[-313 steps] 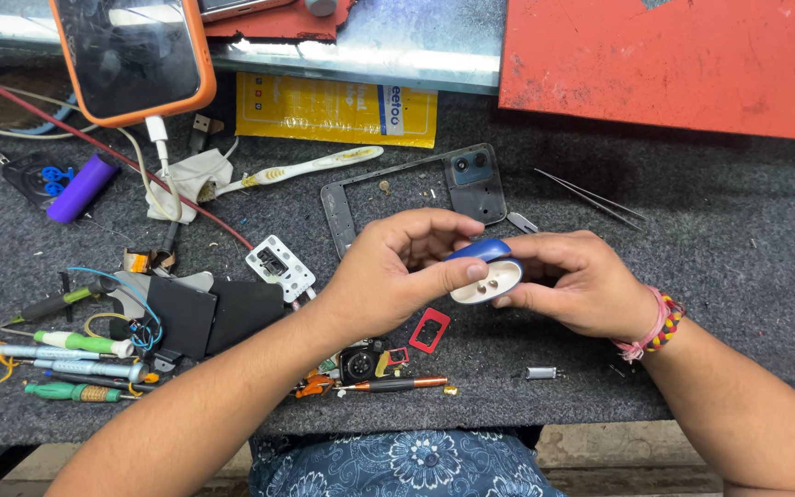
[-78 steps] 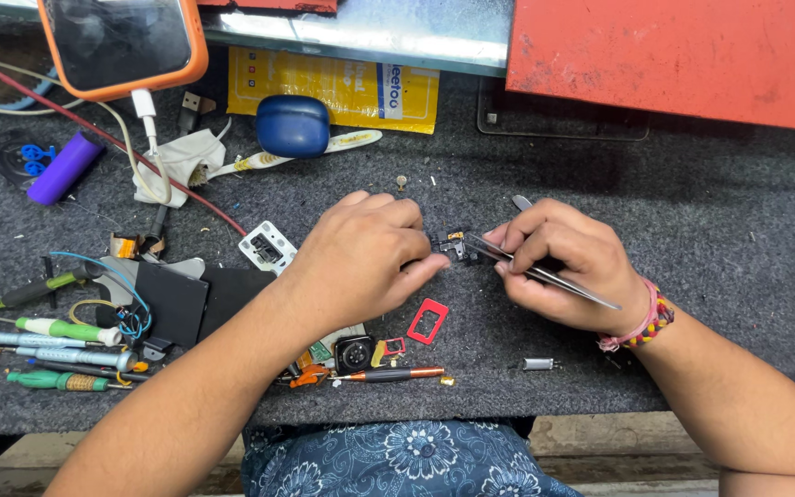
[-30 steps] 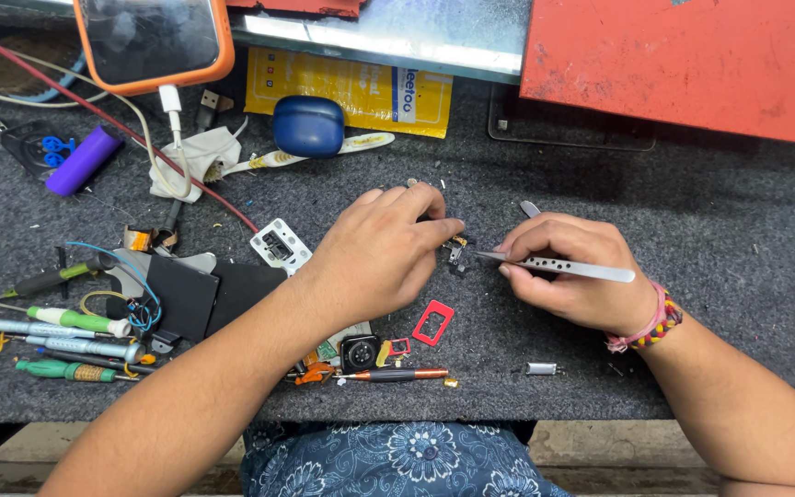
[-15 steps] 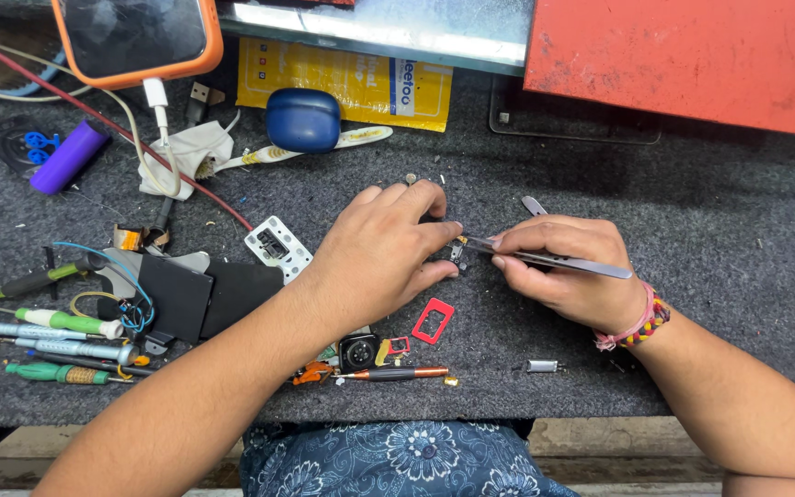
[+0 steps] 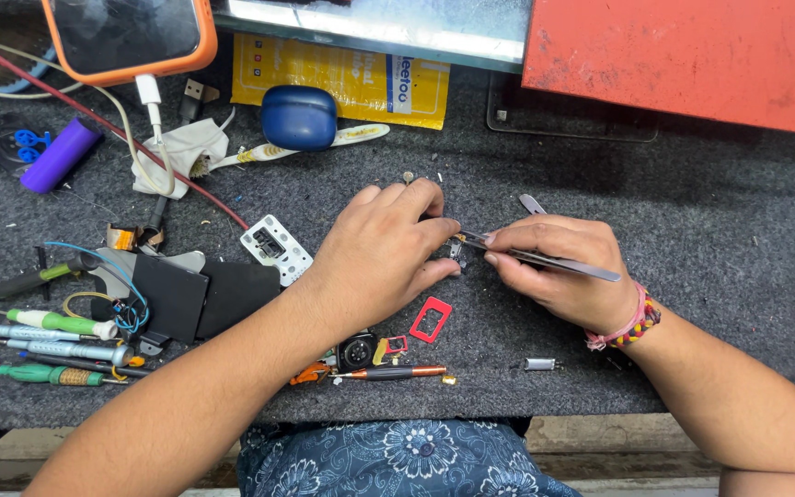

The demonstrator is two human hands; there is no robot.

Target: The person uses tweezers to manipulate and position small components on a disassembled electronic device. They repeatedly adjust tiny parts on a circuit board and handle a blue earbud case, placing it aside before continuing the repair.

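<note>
My left hand (image 5: pixel 384 253) rests on the dark felt mat (image 5: pixel 720 239), its fingertips pinching a tiny electronic part (image 5: pixel 455 248) against the mat. My right hand (image 5: pixel 563 271) grips silver tweezers (image 5: pixel 545 260) whose tips touch that part from the right. A beaded bracelet (image 5: pixel 632 322) is on my right wrist. A second pair of tweezers (image 5: pixel 532 202) lies just behind my right hand. The part itself is mostly hidden by my fingers.
A blue earbud case (image 5: pixel 299 117), toothbrush (image 5: pixel 324 143), yellow packet (image 5: pixel 342 78) and orange-cased phone (image 5: pixel 126 32) lie at the back. Screwdrivers (image 5: pixel 48 324), black covers (image 5: pixel 200 293), a white frame (image 5: pixel 275 247), red frame (image 5: pixel 431 319) and small parts sit left and front. A red panel (image 5: pixel 692 46) is back right.
The blue case, held in both hands at first, now lies at the back. My right hand took up tweezers; over the last second their tips stay at the part under my left fingertips.
</note>
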